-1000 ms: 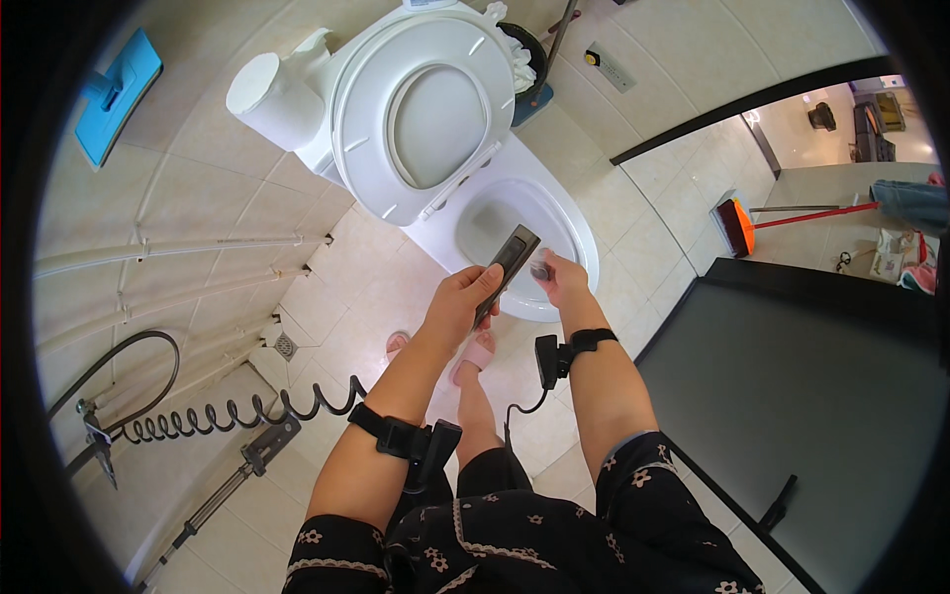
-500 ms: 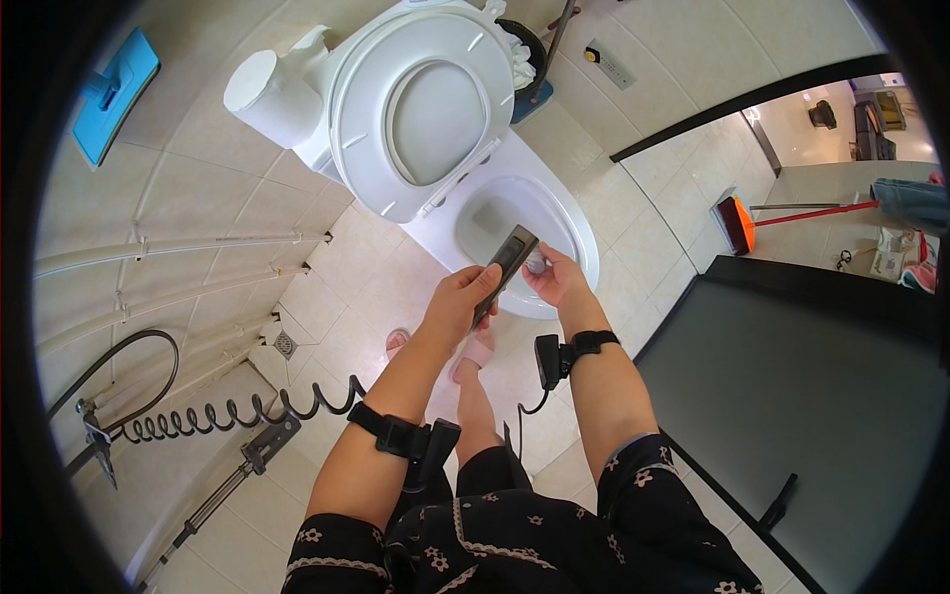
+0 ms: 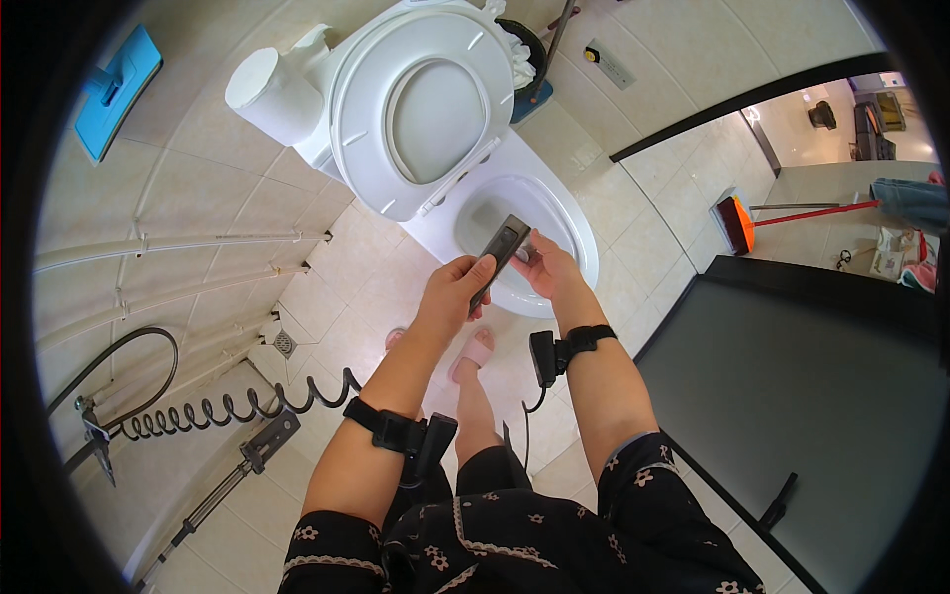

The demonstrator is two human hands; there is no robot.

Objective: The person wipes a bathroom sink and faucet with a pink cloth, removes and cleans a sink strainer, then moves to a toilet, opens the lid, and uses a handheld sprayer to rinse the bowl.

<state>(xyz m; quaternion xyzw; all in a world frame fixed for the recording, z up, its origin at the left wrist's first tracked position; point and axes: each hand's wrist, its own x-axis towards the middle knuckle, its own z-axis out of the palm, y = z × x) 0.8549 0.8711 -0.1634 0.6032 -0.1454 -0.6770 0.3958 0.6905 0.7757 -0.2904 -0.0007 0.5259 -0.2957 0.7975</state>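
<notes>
My left hand [image 3: 457,285] is closed around a long, flat, dark grey handle-like bar [image 3: 508,238] with a darker inset panel, its thumb lying along the top. The bar slants up and to the right over the toilet bowl [image 3: 582,238]. Close to its far end, my right hand [image 3: 550,273] has its fingers bent together around a small pale piece [image 3: 522,254], mostly hidden by the fingers. Whether that piece is joined to the bar cannot be seen. The toilet's seat [image 3: 381,148] is raised.
A toilet paper roll [image 3: 254,81] stands on the tank's left. Behind the toilet is a dark bin [image 3: 535,59]. To the left hang a coiled black hose [image 3: 228,411] and a blue flat pad [image 3: 119,89]. A dark-framed door panel [image 3: 782,366] and an orange broom [image 3: 736,226] are at right.
Both hands and the bar have shifted slightly to the left. My right hand has turned a little, and its index finger now reaches higher beside the bar's end.
</notes>
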